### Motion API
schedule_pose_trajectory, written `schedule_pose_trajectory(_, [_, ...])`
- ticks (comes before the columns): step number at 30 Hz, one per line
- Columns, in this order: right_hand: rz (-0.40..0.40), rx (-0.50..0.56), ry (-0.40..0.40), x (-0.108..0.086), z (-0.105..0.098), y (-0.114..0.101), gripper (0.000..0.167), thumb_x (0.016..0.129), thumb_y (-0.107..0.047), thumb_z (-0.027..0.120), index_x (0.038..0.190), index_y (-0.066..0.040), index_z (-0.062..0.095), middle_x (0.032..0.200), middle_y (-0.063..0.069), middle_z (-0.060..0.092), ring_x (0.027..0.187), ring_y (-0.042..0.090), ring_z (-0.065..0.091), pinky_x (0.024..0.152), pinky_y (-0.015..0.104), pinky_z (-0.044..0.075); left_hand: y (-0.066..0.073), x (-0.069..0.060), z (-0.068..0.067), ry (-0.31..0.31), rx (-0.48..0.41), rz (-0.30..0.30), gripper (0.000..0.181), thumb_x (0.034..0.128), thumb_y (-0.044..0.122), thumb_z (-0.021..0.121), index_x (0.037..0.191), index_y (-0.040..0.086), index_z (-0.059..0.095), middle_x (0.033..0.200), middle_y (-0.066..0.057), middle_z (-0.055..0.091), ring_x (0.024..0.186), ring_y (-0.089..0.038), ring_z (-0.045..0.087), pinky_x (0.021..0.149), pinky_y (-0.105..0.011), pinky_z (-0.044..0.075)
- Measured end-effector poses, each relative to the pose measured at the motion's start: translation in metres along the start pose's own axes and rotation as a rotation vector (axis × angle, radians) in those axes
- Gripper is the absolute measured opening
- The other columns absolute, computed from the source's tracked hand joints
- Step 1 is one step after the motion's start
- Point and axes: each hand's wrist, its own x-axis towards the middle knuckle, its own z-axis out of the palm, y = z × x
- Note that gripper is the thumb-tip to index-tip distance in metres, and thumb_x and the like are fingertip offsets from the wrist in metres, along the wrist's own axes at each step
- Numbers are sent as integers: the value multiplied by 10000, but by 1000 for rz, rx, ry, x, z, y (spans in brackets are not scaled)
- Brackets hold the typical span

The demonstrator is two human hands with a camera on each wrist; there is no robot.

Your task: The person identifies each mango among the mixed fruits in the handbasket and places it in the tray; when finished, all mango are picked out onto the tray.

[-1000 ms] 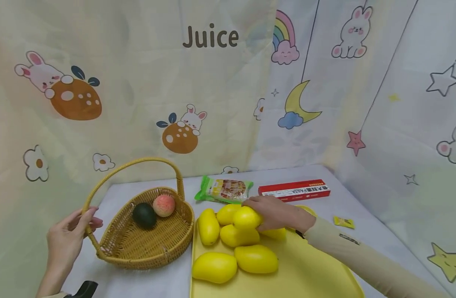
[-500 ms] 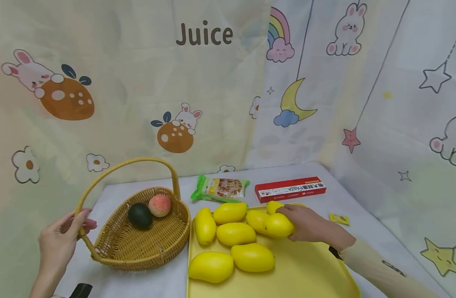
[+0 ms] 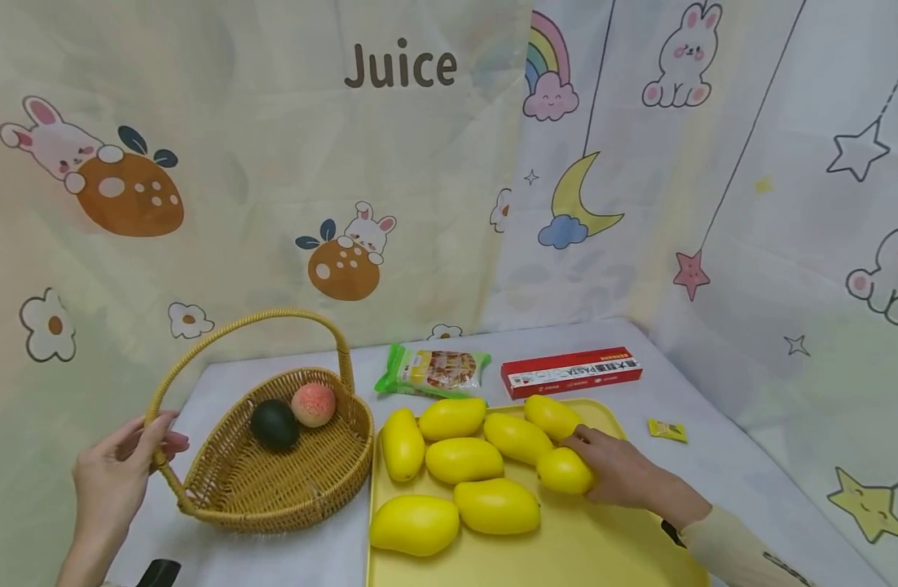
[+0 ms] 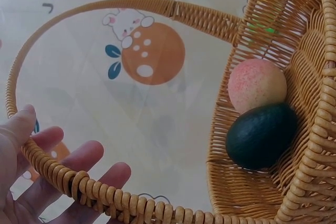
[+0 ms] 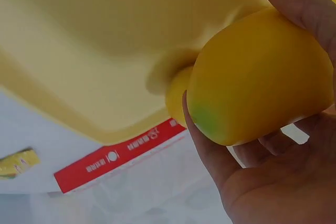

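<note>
In the head view my left hand [image 3: 115, 469] holds the side of the arched handle [image 3: 172, 379] of a wicker basket [image 3: 295, 522]. The left wrist view shows the thumb on one side of that handle and the fingers on the other. A dark green avocado [image 3: 275, 425] and a pink peach [image 3: 314, 405] lie together in the basket. My right hand [image 3: 628, 471] grips a yellow mango [image 3: 564, 470] over a yellow tray [image 3: 588, 542]. Thumb and fingers wrap its sides in the right wrist view. Several other mangoes [image 3: 464, 461] lie on the tray's left and back.
Behind the tray lie a green-edged food packet [image 3: 436, 371] and a red pasta box [image 3: 570, 372]. A small yellow sachet [image 3: 667, 430] is on the white cloth to the right. A printed curtain [image 3: 420, 179] stands behind the table.
My right hand has moved right and a little nearer with the gripped mango, from above the left group of mangoes. The left hand still holds the basket handle; the view has shifted slightly.
</note>
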Motion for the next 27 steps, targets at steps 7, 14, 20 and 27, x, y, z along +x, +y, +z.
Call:
schedule_pose_trajectory(7, [17, 17, -36, -3, 13, 2, 610, 660, -179, 872, 1196, -118, 586, 1041, -64, 503, 872, 122, 494, 804, 397, 522, -1, 0, 1, 8, 2, -9, 297, 962, 314, 566, 1118, 84, 670, 658, 161, 648, 614, 14, 622, 570, -75, 493])
schedule_pose_trajectory(14, [6, 9, -21, -4, 16, 3, 652, 656, -233, 880, 1223, -112, 584, 1082, -45, 524, 900, 140, 510, 836, 431, 517, 0, 0, 1, 5, -20, -2, 278, 957, 292, 580, 1119, 87, 676, 653, 162, 652, 611, 13, 626, 568, -77, 495])
schedule_pose_trajectory(20, [5, 30, -37, -6, 16, 1, 672, 661, -289, 878, 1236, -111, 579, 1122, -33, 519, 930, 147, 513, 859, 444, 512, -2, 1, 1, 9, -12, -3, 290, 953, 314, 585, 1104, 87, 686, 640, 167, 649, 605, 10, 623, 555, -84, 495])
schedule_pose_trajectory(27, [14, 41, -58, -7, 12, 0, 747, 657, -473, 850, 1265, -143, 569, 1161, -40, 523, 971, 150, 517, 889, 461, 502, -2, 2, 0, 1, 0, -5, 310, 960, 320, 570, 1119, 76, 676, 647, 176, 643, 605, 23, 612, 557, -80, 492])
